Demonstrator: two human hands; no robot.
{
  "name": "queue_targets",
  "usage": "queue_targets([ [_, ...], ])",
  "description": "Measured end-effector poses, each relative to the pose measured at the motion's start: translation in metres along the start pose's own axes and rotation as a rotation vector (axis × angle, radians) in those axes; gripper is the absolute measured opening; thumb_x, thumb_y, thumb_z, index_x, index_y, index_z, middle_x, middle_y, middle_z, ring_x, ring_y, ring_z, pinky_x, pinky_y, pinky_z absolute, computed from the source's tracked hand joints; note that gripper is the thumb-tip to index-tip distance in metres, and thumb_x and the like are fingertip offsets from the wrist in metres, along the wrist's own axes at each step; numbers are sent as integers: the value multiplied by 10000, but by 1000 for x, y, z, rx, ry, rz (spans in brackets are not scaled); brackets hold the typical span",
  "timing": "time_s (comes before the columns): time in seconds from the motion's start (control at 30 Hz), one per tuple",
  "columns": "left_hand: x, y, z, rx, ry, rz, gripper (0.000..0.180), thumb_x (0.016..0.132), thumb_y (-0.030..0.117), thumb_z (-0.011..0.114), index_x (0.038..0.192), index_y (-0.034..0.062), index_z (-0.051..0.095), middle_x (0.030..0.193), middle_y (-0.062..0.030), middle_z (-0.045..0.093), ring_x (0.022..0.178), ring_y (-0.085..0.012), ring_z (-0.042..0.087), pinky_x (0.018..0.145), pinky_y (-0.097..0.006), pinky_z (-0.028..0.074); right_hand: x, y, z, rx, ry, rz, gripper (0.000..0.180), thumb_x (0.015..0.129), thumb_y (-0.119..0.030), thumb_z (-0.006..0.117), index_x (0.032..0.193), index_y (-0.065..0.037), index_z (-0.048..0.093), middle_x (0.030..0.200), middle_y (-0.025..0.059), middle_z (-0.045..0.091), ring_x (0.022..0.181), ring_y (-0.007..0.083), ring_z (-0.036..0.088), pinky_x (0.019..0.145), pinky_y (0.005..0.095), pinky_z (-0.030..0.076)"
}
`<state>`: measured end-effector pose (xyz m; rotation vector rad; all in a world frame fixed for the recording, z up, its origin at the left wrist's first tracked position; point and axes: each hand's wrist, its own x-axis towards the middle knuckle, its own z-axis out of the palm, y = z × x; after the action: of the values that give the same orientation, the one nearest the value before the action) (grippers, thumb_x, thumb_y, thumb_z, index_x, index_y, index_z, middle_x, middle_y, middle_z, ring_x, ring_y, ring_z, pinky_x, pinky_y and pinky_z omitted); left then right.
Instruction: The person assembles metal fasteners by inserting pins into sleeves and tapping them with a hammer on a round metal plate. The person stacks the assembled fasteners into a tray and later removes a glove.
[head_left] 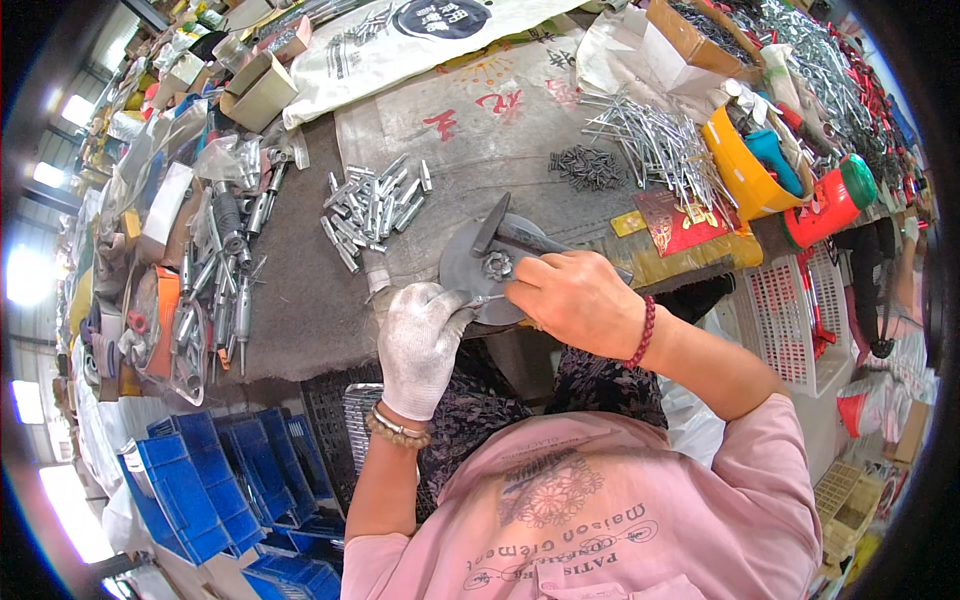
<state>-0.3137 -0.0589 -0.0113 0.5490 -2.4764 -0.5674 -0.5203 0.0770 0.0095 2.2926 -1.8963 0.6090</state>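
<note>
My left hand [418, 345], in a whitish glove, pinches a small shiny metal piece [484, 300] at the near edge of a round grey metal plate [462, 250]. My bare right hand [575, 300] is closed at the piece's other end; what its fingertips hold is hidden. A small knobbed metal fitting [496, 265] sits on the plate just beyond my fingers. Across the plate lies a hammer [490, 223], its handle running right behind my right hand. Several silver metal cylinders [375, 208] are heaped to the left of the plate.
Small dark parts [588, 167] and long metal rods [655, 145] lie at the back right, near a yellow container [735, 165] and a red-and-green jar [830, 200]. Tools [225, 260] crowd the left side. Blue bins [190, 490] stand below left; a white basket [790, 320] is at right.
</note>
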Motion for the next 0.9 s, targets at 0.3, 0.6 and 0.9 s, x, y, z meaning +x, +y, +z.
queue_targets([
  [0.3,-2,-4,9,-114,63,22,161,805,75,845,952,55,783,942,-121,716,929,-340,679,856,-446,538,9,11,-2,53,-100,-83,109,832,-158,733,889,-95,664,917,61,590,818,244,714,699,397,602],
  [0.6,-6,1,7,-126,12,-9,140,806,76,849,920,54,772,931,-122,688,949,-351,654,878,-459,516,0,3,3,22,-15,-84,97,863,-158,699,943,-107,714,922,45,584,827,223,703,694,376,601],
  [0.9,-1,4,11,-64,27,-2,169,785,16,853,920,42,754,927,-122,666,937,-332,649,867,-437,521,-25,86,-10,-66,225,529,156,844,-131,788,990,-101,743,989,101,665,900,346,727,770,458,598],
])
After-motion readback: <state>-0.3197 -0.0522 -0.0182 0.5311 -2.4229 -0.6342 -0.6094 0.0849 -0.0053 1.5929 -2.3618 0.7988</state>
